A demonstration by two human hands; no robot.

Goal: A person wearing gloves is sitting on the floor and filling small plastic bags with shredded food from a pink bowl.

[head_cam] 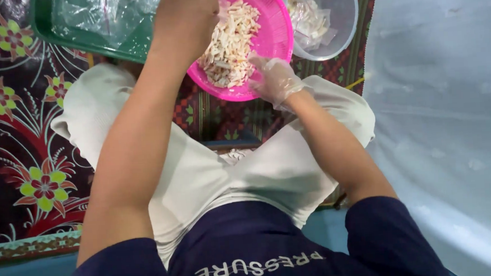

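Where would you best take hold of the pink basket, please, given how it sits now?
Grip the pink basket by its bare rim on the right edge, coming from that side. It is tilted and full of pale pieces; the left hand and the gloved right hand occupy the other edges.

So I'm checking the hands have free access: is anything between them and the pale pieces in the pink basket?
Nothing visible does. The left hand is already in the pink basket, over the pale pieces. The gloved right hand rests at the basket's near rim, beside the pieces. The clear bowl and green tray sit off to the sides.
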